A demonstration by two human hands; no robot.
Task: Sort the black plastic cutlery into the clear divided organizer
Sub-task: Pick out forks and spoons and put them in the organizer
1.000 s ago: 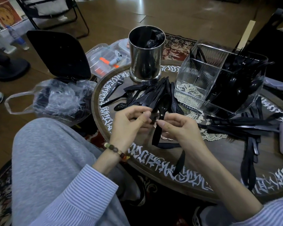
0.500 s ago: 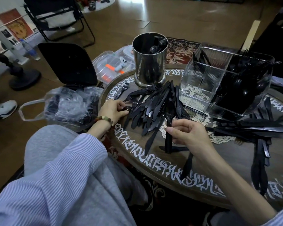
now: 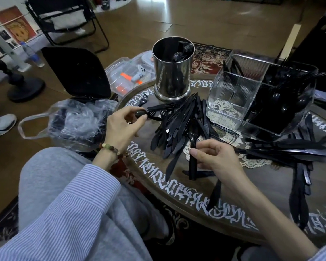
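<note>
A heap of black plastic cutlery (image 3: 177,125) lies in the middle of the round table (image 3: 271,185). My left hand (image 3: 122,125) pinches a black spoon (image 3: 142,113) at the heap's left edge, lifted slightly. My right hand (image 3: 215,157) grips the handle of another black spoon (image 3: 193,140), its bowl pointing away from me. The clear divided organizer (image 3: 233,95) stands at the back right; its near-left compartment shows no cutlery, and the right compartments hold black cutlery. More black cutlery (image 3: 297,153) is spread on the right of the table.
A shiny metal canister (image 3: 172,72) with a wrapped piece inside stands behind the heap. A crumpled plastic bag (image 3: 77,121) and a black bin lid (image 3: 75,72) sit left of the table. A clear box (image 3: 128,76) lies behind it. My grey-trousered knee is below.
My left hand left the right hand, reached to the heap's left edge and picked up a spoon there. My right hand kept hold of its spoon.
</note>
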